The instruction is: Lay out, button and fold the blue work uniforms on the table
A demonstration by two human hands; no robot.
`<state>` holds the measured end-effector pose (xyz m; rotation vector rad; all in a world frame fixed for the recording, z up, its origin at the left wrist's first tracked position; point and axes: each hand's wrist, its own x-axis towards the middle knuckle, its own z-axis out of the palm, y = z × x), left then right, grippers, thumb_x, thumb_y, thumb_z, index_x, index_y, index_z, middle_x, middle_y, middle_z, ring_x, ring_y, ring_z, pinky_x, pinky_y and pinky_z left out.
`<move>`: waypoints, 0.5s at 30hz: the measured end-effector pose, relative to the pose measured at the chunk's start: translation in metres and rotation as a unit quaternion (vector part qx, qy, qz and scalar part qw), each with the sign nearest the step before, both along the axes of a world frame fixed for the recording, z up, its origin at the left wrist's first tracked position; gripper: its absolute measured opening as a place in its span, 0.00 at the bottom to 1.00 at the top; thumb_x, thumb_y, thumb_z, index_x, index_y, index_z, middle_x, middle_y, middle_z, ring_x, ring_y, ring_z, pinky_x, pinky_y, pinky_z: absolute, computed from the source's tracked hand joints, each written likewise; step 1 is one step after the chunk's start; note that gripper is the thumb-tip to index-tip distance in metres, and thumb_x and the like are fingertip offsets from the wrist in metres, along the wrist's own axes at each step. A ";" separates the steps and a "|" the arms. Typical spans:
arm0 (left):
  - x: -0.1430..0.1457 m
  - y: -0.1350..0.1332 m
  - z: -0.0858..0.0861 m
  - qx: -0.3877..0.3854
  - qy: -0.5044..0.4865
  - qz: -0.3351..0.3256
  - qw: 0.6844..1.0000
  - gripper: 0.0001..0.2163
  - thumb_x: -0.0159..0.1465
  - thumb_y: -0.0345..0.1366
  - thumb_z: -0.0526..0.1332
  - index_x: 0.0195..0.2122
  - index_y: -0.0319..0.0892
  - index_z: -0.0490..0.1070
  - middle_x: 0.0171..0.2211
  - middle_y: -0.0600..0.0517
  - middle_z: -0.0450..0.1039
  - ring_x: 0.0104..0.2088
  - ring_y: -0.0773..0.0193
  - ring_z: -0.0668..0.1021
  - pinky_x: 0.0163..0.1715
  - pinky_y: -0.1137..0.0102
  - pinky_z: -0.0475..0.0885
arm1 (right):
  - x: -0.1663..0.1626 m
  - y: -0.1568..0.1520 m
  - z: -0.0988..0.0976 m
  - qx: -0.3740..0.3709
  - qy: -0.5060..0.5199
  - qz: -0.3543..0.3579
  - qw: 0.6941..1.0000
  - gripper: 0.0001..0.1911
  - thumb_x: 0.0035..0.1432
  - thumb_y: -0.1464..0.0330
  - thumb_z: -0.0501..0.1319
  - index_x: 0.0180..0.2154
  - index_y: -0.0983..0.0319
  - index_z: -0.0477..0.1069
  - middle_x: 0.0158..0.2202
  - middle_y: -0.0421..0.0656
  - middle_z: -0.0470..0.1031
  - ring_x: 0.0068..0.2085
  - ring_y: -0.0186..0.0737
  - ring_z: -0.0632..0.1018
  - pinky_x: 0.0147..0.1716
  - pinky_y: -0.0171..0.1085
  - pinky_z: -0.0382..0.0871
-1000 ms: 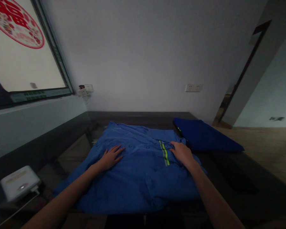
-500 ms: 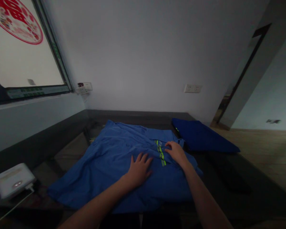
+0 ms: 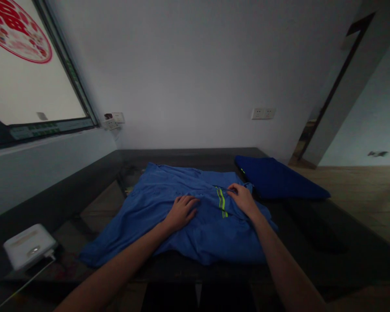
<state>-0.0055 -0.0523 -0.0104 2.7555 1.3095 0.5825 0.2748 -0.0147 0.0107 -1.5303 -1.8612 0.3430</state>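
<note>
A blue work shirt (image 3: pixel 156 208) with a yellow-green reflective stripe lies spread and rumpled on the dark table. On its middle rests my left hand (image 3: pixel 181 212), palm down, with the fingers slightly bent and the thumb apart. To the right of the stripe, my right hand (image 3: pixel 242 200) pinches a fold of the shirt between thumb and fingers. The cloth under both palms is hidden.
A folded dark-blue cloth item (image 3: pixel 279 180) lies at the table's right back edge. At the left front stands a white box-shaped device (image 3: pixel 30 247) with a cable. Wall sockets (image 3: pixel 263 113) are behind the dark table (image 3: pixel 312 264).
My left hand has shifted slightly left and away from me, its fingers closer together. The shirt's near edge has moved away from the table's front. My right hand stays beside the stripe.
</note>
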 end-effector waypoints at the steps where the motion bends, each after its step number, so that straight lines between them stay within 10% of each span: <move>1: 0.003 0.005 0.003 0.013 0.002 -0.010 1.000 0.17 0.66 0.35 0.49 0.56 0.45 0.64 0.53 0.45 0.67 0.54 0.56 0.67 0.56 0.57 0.57 | 0.000 0.000 -0.001 -0.005 0.002 0.005 1.000 0.08 0.53 0.70 0.58 0.36 0.62 0.73 0.37 0.45 0.77 0.40 0.42 0.76 0.41 0.38 0.66; 8: 0.060 0.023 0.015 -0.022 -0.139 -0.037 0.989 0.11 0.63 0.30 0.52 0.42 0.43 0.72 0.42 0.47 0.73 0.45 0.60 0.73 0.48 0.64 0.65 | -0.003 -0.002 0.000 -0.013 -0.019 -0.002 1.000 0.08 0.52 0.67 0.61 0.35 0.63 0.75 0.37 0.47 0.78 0.40 0.44 0.76 0.41 0.39 0.65; 15: 0.104 0.025 -0.009 -0.138 -0.379 0.030 0.915 0.06 0.60 0.29 0.55 0.37 0.41 0.70 0.34 0.51 0.74 0.36 0.65 0.75 0.38 0.71 0.69 | -0.011 -0.008 0.004 -0.009 0.023 0.048 0.999 0.08 0.52 0.65 0.60 0.32 0.62 0.74 0.31 0.44 0.77 0.34 0.41 0.75 0.35 0.37 0.66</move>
